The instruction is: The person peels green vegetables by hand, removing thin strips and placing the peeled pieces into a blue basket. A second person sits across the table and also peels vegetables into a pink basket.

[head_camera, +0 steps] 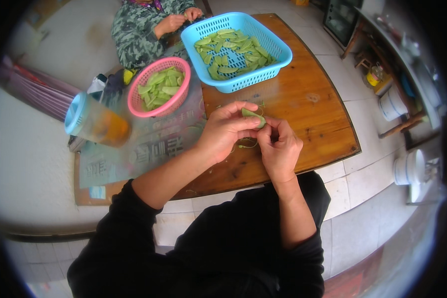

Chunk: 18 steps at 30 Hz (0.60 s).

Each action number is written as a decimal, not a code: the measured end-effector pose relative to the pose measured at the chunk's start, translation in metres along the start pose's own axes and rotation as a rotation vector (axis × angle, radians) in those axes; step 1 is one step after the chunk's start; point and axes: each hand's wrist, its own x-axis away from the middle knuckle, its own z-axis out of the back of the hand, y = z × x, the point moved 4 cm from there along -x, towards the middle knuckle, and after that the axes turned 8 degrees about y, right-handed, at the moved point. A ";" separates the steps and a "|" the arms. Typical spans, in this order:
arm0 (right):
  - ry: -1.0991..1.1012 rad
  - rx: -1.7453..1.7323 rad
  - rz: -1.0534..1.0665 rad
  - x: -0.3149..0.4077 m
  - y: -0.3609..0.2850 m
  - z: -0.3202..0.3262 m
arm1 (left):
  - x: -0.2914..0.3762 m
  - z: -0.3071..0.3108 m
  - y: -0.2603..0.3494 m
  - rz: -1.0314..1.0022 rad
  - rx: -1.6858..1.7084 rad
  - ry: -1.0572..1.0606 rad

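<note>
A flat green bean pod (254,117) is held in my left hand (227,128), between thumb and fingers. My right hand (281,147) pinches at the pod's lower right end; whether its fingertips grip the pod itself or a string of it, I cannot tell. Both hands are over the wooden table, near its front edge. Thin green strings and trimmings (249,145) lie on the wood beneath and around them. Beyond my hands stands a blue plastic basket (234,88) with many flat pods. A pink plastic basket (189,80) of green pods is to its left.
A pitcher with a light blue lid (108,126) and orange liquid stands on a printed plastic sheet (134,156) at the left of the wooden table (313,123). Across the table a person in a camouflage-patterned sleeve (134,41) has both hands together beside the blue basket.
</note>
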 end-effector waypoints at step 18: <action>0.176 -0.299 -0.413 -0.026 0.030 0.025 | -0.005 0.005 0.025 0.142 -0.166 -0.077</action>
